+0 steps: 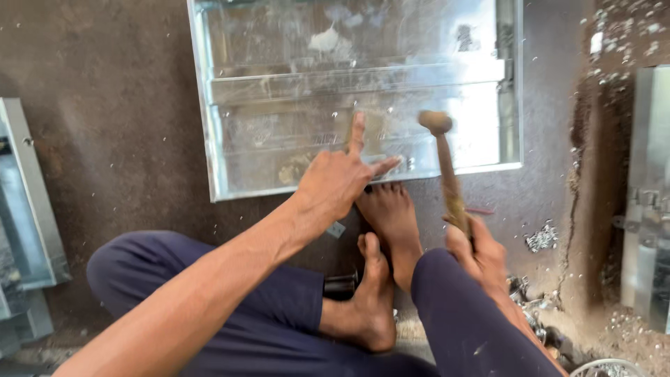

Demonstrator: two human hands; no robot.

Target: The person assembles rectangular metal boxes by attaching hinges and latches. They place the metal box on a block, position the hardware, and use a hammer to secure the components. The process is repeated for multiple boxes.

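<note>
Right hand [474,251] grips hammer [447,174]; left fingers [357,136] rest on metal panel [279,105].

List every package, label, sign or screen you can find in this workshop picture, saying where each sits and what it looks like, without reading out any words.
No packages, signs or screens show.
Possible label: a small pale square tag on the floor just under the left hand, by the foot; too small to be sure.
Faint dark markings at the upper right of the galvanised sheet-metal panel; blurred, kind unclear.

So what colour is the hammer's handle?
Brown wood, on the hammer in the right hand; head view.
</note>
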